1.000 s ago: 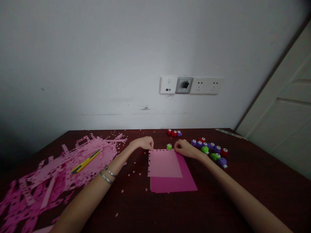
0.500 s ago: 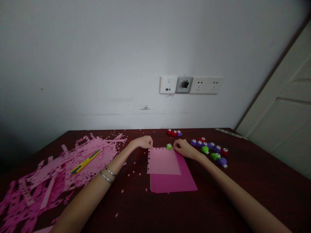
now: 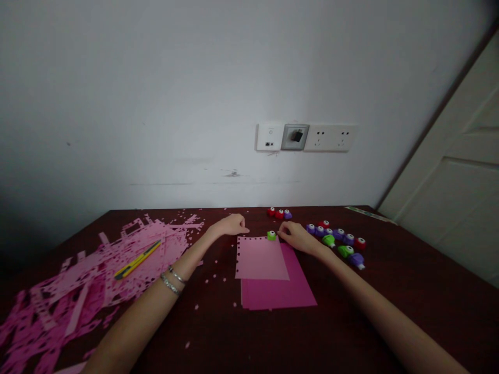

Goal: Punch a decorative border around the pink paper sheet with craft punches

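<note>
A light pink sheet of paper (image 3: 262,262) lies over darker pink sheets (image 3: 278,296), with small cut-out shapes along its top and left edges. At its top edge, towards the right corner, sits a green craft punch (image 3: 271,236) with a white round button. My left hand (image 3: 233,224) hovers just above the sheet's top-left corner, fingers curled, apart from the paper and with nothing visible in them. Beside the punch, my right hand (image 3: 294,236) has thumb and finger pinched at the sheet's top-right corner.
Heaped pink paper scraps (image 3: 93,275) cover the left side, with a yellow utility knife (image 3: 137,259) on top. Several purple, red and green punches (image 3: 339,235) stand at right; three more punches (image 3: 279,213) sit by the wall. A patterned strip (image 3: 370,214) lies at the back right.
My left hand has come off the sheet's top-left corner and risen slightly. The light pink sheet has shifted a little left. My right hand has barely moved.
</note>
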Tool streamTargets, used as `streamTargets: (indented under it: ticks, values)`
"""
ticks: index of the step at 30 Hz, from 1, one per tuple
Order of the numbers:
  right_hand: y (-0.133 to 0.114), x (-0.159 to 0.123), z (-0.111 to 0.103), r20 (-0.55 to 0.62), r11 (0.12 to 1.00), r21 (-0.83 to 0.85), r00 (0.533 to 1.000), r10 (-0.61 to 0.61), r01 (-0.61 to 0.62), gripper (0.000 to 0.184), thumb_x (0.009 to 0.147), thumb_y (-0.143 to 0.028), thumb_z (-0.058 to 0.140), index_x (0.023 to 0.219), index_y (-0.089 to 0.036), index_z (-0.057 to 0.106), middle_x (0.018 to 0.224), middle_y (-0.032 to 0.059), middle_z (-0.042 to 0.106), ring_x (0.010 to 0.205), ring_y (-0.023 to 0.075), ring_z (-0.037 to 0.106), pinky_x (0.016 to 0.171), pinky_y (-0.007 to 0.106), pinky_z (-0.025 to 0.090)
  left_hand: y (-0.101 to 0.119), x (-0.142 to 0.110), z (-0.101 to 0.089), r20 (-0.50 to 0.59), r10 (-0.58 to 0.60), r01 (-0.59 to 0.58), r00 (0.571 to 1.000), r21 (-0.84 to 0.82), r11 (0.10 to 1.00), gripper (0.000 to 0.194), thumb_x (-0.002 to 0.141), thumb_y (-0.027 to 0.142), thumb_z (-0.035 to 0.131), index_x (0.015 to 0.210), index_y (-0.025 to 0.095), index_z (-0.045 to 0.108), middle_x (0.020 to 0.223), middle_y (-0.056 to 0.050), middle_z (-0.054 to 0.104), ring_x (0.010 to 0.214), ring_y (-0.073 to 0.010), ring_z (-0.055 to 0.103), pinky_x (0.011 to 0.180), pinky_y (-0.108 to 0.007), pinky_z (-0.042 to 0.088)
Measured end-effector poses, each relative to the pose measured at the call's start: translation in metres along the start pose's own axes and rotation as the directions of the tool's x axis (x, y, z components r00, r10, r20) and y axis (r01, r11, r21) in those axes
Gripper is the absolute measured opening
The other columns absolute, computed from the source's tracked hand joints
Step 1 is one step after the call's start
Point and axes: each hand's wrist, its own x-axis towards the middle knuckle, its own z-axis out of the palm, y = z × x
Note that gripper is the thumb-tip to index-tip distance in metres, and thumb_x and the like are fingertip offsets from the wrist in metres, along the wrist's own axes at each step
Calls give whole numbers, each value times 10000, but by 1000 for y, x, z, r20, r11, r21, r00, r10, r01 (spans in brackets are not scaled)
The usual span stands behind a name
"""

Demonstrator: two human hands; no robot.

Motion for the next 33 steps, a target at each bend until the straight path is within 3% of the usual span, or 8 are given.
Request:
streamTargets:
  ticks: [4, 7, 11, 14, 19, 26, 29, 33]
  values:
    - [-6, 2, -4, 42, 960, 208, 982, 184, -189, 240, 824, -316, 461, 647, -166, 521, 531, -2, 543, 461, 107, 477, 448, 215, 323, 23, 6, 0, -72, 22, -29, 997, -87, 996, 309, 760, 399, 527, 613, 136, 597, 605, -17, 578, 553, -101, 484, 518, -220, 334]
    - [-11, 4, -2, 220, 865, 384, 942, 255, -324, 283, 856, -362, 413, 641, -182, 455, 426, -59, 438, 316, 60, 333, 338, 187, 228, 43, 16, 4, 30, 11, -4, 999, -216, 976, 341, 763, 432, 517, 611, 136, 589, 536, 2, 514, 469, -82, 421, 460, -220, 313]
    - [-16, 5, 3, 360, 796, 430, 890, 281, -426, 353, 870, -413, 407, 599, -187, 406, 397, -69, 404, 277, 37, 282, 295, 166, 176, 60, 28, 10, 188, -44, 101, 981, -310, 945, 287, 734, 404, 560, 639, 135, 594, 535, 15, 481, 453, -72, 409, 434, -218, 307]
    - [-18, 6, 5, 428, 768, 420, 852, 301, -483, 393, 874, -433, 419, 569, -186, 386, 367, -75, 374, 260, 25, 252, 284, 155, 155, 61, 33, 12, 266, -82, 181, 961, -375, 909, 265, 730, 373, 579, 625, 130, 574, 534, 22, 462, 432, -53, 361, 411, -211, 258]
    - [-15, 7, 3, 588, 678, 455, 767, 258, -577, 451, 887, -512, 367, 570, -191, 367, 334, -81, 342, 253, 17, 184, 279, 141, 113, 53, 41, 12, 446, -15, 270, 895, -514, 814, 233, 756, 314, 587, 626, 123, 558, 560, 23, 460, 425, -31, 282, 397, -197, 195]
    - [-3, 14, 6, 831, 720, 231, 518, 204, -654, 670, 914, -548, 34, 427, -188, 319, 294, -75, 200, 278, 26, 96, 285, 142, 67, 56, 46, 18, 524, -62, 275, 850, -340, 899, 303, 818, 351, 510, 631, 117, 552, 547, 1, 482, 415, -48, 347, 396, -193, 255]
    - [-2, 15, 7, 846, 730, 205, 492, 203, -652, 696, 893, -589, 15, 411, -184, 312, 318, -70, 192, 294, 28, 89, 297, 151, 54, 60, 45, 23, 508, -87, 238, 857, -242, 940, 319, 854, 321, 415, 631, 125, 532, 498, 6, 466, 384, -56, 355, 379, -189, 276]
    - [-7, 14, 4, 846, 748, 190, 493, 204, -636, 686, 911, -538, 1, 417, -182, 316, 338, -65, 194, 311, 34, 89, 307, 159, 64, 66, 44, 26, 454, -124, 184, 883, -91, 979, 208, 808, 221, 425, 650, 135, 529, 474, 7, 482, 370, -72, 402, 397, -200, 347]
